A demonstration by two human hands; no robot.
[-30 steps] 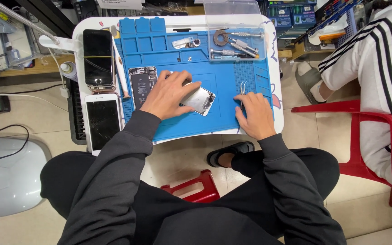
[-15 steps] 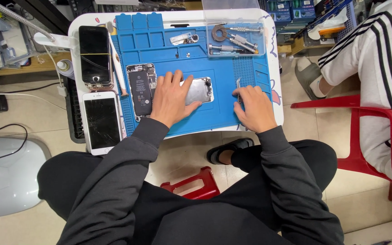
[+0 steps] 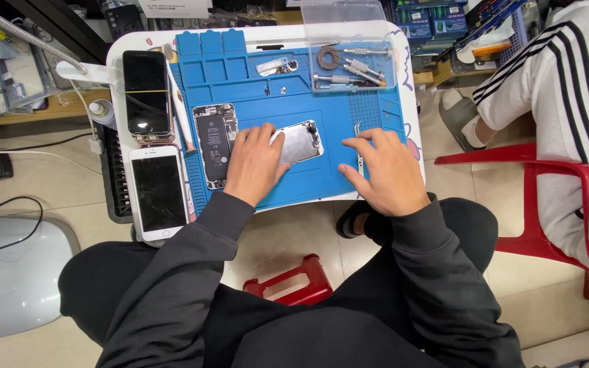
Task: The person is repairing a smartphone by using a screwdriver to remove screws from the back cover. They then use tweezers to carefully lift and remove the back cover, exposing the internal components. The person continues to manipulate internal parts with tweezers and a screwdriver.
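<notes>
On the blue repair mat [image 3: 253,82], the left hand [image 3: 255,163] presses flat, nothing clenched, on a phone backplate [image 3: 299,142]; the right hand [image 3: 382,170] lies released over tweezers [image 3: 359,138] (opened phone [image 3: 214,140] leftward).

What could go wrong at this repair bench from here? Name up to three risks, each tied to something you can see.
1. The left hand presses on the loose silver phone panel; it may flex or slide on the blue mat.
2. The tweezers by the right hand lie close to the mat's edge and could be knocked to the floor.
3. The opened phone lies exposed beside the left hand; a sleeve might snag it.
</notes>
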